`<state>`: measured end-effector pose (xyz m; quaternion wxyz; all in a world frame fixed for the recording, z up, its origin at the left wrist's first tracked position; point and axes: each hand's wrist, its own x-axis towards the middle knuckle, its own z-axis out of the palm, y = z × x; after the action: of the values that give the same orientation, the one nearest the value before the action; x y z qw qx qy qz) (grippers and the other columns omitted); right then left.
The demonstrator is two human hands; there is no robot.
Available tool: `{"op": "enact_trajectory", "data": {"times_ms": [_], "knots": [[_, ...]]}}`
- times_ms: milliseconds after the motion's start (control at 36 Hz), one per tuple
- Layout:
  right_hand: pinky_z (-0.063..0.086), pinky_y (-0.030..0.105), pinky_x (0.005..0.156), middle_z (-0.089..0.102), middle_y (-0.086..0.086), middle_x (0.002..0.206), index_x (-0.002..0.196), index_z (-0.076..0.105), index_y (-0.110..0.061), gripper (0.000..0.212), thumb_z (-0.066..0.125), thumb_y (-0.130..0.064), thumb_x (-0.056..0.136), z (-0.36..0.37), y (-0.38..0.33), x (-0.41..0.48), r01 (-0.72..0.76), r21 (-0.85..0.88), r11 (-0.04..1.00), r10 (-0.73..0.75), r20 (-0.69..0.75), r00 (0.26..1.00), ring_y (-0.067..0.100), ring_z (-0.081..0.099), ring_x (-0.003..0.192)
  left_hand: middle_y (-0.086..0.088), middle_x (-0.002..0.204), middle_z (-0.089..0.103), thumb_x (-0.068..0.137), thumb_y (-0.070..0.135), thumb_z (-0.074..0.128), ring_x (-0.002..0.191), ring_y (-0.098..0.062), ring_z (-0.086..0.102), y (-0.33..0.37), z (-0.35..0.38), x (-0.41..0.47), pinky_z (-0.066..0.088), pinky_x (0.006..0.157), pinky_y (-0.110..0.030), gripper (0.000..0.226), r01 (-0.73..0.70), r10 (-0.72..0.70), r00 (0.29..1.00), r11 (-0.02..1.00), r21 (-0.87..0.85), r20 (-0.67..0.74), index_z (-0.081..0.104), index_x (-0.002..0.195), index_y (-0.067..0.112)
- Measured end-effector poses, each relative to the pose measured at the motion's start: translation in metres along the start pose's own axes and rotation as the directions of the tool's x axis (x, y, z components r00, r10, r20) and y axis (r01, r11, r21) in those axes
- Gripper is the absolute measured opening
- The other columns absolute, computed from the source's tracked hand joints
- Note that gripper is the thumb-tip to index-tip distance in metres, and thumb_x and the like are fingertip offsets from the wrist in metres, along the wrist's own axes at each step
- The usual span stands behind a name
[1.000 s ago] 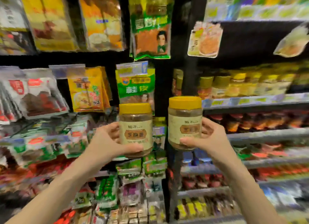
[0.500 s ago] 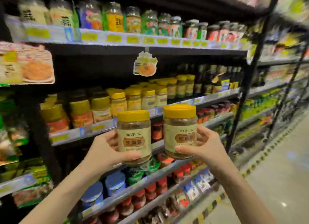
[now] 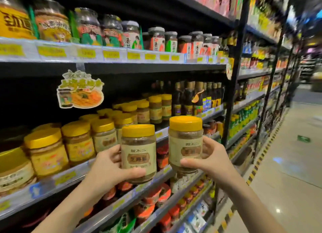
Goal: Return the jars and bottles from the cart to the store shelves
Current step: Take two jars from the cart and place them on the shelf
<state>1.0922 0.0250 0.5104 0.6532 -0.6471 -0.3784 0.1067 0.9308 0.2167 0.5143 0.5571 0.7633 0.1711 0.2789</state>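
Observed: left hand (image 3: pixel 108 170) and right hand (image 3: pixel 212 159) each grasp one yellow-lidded jar, fingers (image 3: pixel 135 173) wrapped low on the labels. The left jar (image 3: pixel 139 151) and right jar (image 3: pixel 185 142) are upright, just apart, short of the shelf (image 3: pixel 69 178). Risk: matching jars (image 3: pixel 78 142) crowd the row left of the fingers; pushing in could topple neighbours. Low grips may let a jar tip.

- A single wide-angle camera on the person's head looks forward and slightly down.
- It faces the store shelves (image 3: pixel 156 68) obliquely, at left; the aisle floor (image 3: pixel 287 163) recedes right.
- The left hand (image 3: pixel 106 170) and right hand (image 3: pixel 210 161) appear close, low centre.
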Motion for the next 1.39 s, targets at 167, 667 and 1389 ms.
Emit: {"op": "enact_trajectory", "data": {"times_ms": [167, 667, 1389], "knots": [[0.055, 0.024, 0.076, 0.074, -0.002, 0.096, 0.107, 0.063, -0.017, 0.064, 0.088, -0.017, 0.049, -0.01, 0.02, 0.072, 0.023, -0.014, 1.0, -0.023, 0.025, 0.999, 0.014, 0.071, 0.09, 0.016, 0.089, 0.074, 0.041, 0.01, 0.088, 0.083, -0.003, 0.07, -0.002, 0.006, 0.063, 0.052, 0.061, -0.009, 0.067, -0.022, 0.022, 1.0, 1.0, 0.015, 0.009, 0.064, 0.103, 0.021], [0.056, 0.03, 0.084, 0.071, 0.003, 0.106, 0.115, 0.057, -0.014, 0.076, 0.091, -0.017, 0.048, -0.008, 0.084, 0.24, 0.032, 0.048, 0.998, -0.044, 0.295, 0.954, 0.014, 0.069, 0.096, 0.025, 0.085, 0.072, 0.027, 0.028, 0.084, 0.081, 0.006, 0.067, -0.009, 0.017, 0.141, 0.05, 0.056, -0.008, 0.078, 0.114, -0.069, 0.96, 0.982, 0.15, -0.273, 0.06, 0.101, 0.03], [0.048, 0.007, 0.055, 0.067, -0.01, 0.08, 0.085, 0.064, -0.02, 0.036, 0.085, -0.004, 0.059, 0.073, 0.115, 0.32, -0.026, -0.074, 0.997, 0.074, 0.781, 0.62, -0.004, 0.062, 0.071, 0.011, 0.089, 0.075, 0.032, 0.027, 0.086, 0.084, -0.008, 0.071, 0.012, 0.063, 0.103, 0.053, 0.061, -0.013, 0.069, 0.197, -0.062, 0.728, 0.973, 0.121, -0.682, 0.066, 0.097, 0.023]]}}
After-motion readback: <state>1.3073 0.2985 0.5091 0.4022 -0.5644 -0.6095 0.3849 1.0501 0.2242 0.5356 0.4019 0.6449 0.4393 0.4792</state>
